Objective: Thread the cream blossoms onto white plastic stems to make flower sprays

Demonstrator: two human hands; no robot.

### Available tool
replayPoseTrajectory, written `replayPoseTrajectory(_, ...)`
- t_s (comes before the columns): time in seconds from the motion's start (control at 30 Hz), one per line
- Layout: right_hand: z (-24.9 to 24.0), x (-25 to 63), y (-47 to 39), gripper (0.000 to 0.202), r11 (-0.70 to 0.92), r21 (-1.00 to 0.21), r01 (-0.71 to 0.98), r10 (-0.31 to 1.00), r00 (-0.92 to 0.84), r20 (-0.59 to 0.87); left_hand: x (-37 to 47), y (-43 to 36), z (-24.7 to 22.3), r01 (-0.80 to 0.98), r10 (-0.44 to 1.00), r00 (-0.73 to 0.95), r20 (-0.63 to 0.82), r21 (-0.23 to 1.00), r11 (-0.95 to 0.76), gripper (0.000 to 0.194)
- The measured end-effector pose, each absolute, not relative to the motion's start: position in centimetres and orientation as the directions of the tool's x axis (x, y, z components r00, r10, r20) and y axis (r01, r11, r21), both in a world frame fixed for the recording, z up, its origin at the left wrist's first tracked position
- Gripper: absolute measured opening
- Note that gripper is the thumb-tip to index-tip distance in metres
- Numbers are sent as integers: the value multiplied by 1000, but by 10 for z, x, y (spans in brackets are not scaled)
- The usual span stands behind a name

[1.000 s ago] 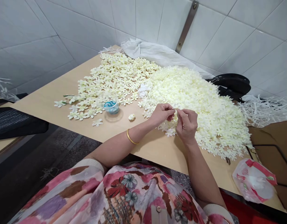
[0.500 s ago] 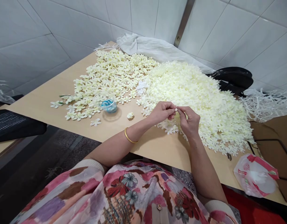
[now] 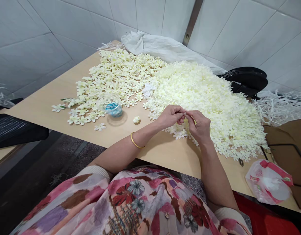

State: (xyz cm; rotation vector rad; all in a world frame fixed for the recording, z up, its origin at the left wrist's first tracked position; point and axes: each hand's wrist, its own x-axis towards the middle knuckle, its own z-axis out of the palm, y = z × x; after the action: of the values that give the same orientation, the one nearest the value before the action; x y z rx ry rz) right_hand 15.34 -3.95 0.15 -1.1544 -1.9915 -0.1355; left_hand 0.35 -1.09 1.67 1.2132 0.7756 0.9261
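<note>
Fingertips meet where my left hand [image 3: 172, 116] and my right hand [image 3: 198, 125] come together over the front edge of a big heap of pale yellow-white flowers [image 3: 201, 91]. Both hands are closed in a pinch; what sits between the fingertips is too small to make out. Left of the heap, more flowers [image 3: 121, 71] lie spread across the table [image 3: 55, 94]. A clear cup with blue and white contents [image 3: 114, 109] stands near them. Between the cup and my left hand is a small cream flower bundle [image 3: 136, 120]. A single flower [image 3: 100, 127] lies near the front edge.
A white cloth [image 3: 165, 47] runs along the tiled wall. At the right are a round black case [image 3: 245, 78], white stringy strands [image 3: 282, 106], a red and white plastic bag [image 3: 269, 182] and a brown box [image 3: 287, 133]. A crumpled white tissue [image 3: 148, 90] lies mid-table.
The view has shifted slightly. My hands stay joined at the fingertips, and the small pale bit seen between them earlier is now barely visible.
</note>
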Motion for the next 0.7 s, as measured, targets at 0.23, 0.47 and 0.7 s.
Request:
replayPoseTrajectory(0.23, -1, 154, -39, 20, 591, -204, 781, 635, -294, 714, 4, -12, 16, -141, 904, 428, -15, 987, 83, 17)
replayPoseTrajectory(0.47, -2, 154, -39, 20, 563, -137, 815, 635, -321, 702, 5, -12, 15, -141, 899, 436, -39, 984, 110, 16)
replayPoseTrajectory(0.7, -1, 152, -40, 15, 519, -226, 824, 695, -253, 674, 5, -13, 15, -149, 896, 443, -31, 983, 107, 15)
